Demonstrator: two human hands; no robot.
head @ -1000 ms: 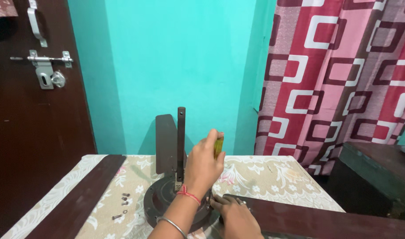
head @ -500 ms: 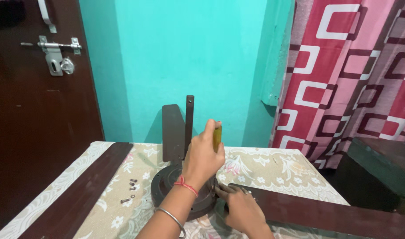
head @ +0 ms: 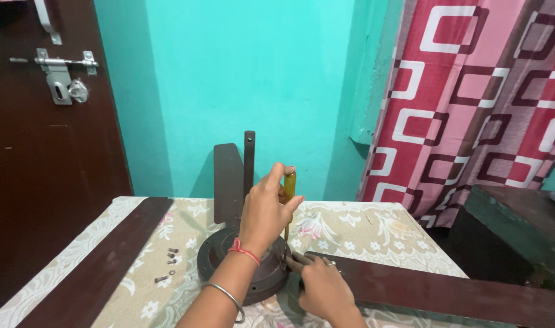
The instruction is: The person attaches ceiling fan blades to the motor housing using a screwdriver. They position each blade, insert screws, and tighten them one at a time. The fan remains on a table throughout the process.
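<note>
**Inspector:** Brown metal, near edge first. What do the hands have?

**Operator:** From my remote seat, I see the right hand (head: 323, 290) lying low, fingers pressed together on the root of the dark brown fan blade (head: 447, 290) where it meets the round motor housing (head: 244, 267). The left hand (head: 265, 209) is above it, fingers wrapped tight round the amber handle of the screwdriver (head: 288, 197), which stands upright with its tip down at the housing rim, just beside the right fingertips.

**Inspector:** Risks?

**Operator:** I judge three. The tip may slip off the screw head if the driver tilts, and it would land on the right fingers beside it. The long blade overhangs to the right; if the holding hand eases, its weight could twist the joint. The loose screws (head: 170, 262) on the cloth sit near the housing, and a nudge could roll them off.

**Inspector:** Materials?

**Operator:** Housing: dull, dark, disc-shaped metal with a straight rod (head: 249, 164) rising from its centre. A second blade (head: 101, 255) is flat, smooth and matt, lying to the left. The floral tablecloth (head: 374, 234) is soft and patterned. Beyond: a smooth turquoise wall (head: 241, 79), a dark wooden door with a metal latch (head: 62, 76), a red patterned curtain (head: 483, 103).
</note>
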